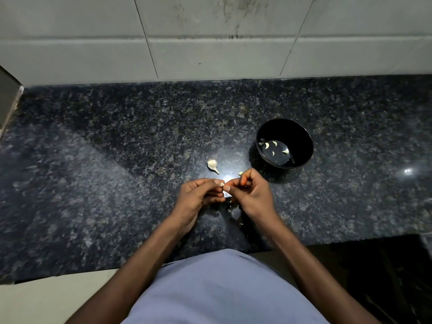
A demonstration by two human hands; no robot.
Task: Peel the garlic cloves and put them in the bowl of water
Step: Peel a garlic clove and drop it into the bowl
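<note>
A small garlic clove [221,184] is pinched between the fingertips of my left hand [198,195] and my right hand [251,192], which meet above the dark granite counter [117,160]. Most of the clove is hidden by my fingers. A garlic bulb piece with a stem [212,165] lies on the counter just beyond my left hand. A black bowl [301,136] stands to the right, beyond my right hand, with water and several peeled cloves [274,143] in it. A small pale bit [240,173] lies by my right fingertips.
A grey tiled wall [210,43] runs along the back of the counter. Bits of garlic skin [230,204] lie under my hands. The counter's front edge is near my body, with a dark gap at the lower right.
</note>
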